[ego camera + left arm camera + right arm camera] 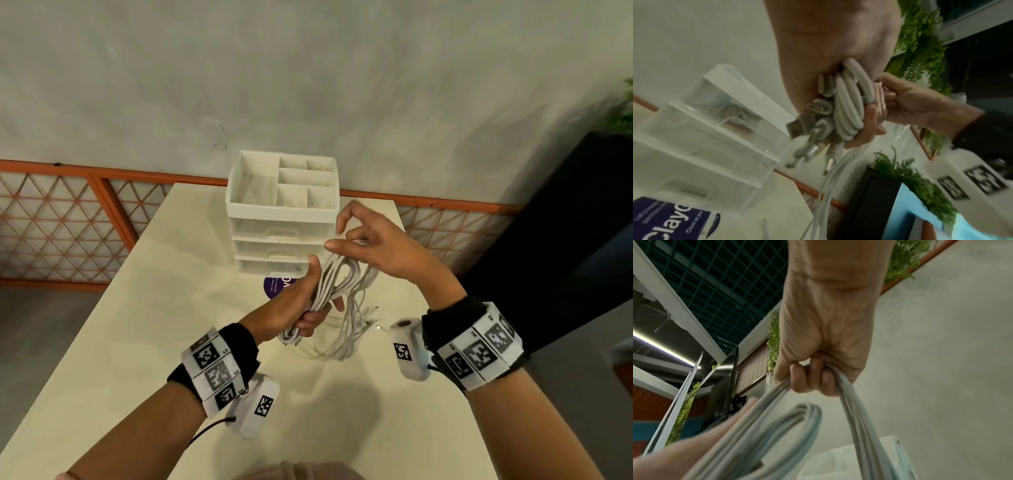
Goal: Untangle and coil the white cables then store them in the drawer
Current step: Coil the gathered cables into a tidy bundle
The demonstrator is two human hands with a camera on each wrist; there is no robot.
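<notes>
A bundle of white cables [334,291] hangs above the table in front of the white drawer unit [282,219]. My left hand [301,301] grips the looped bundle [846,110] in its fist, with plug ends [797,128] sticking out below. My right hand [363,240] is raised higher, to the right, and holds several strands [851,395] under its curled fingers [812,378]. Loose strands droop from both hands down onto the table [342,346]. The unit's three drawers are closed; something lies in the lowest drawer [274,265].
The cream table [171,308] stands against a grey wall. A purple round sticker [275,286] lies in front of the drawer unit. The unit's top tray [284,181] has empty compartments. An orange lattice railing [68,222] runs behind, and a dark cabinet [565,240] stands at right.
</notes>
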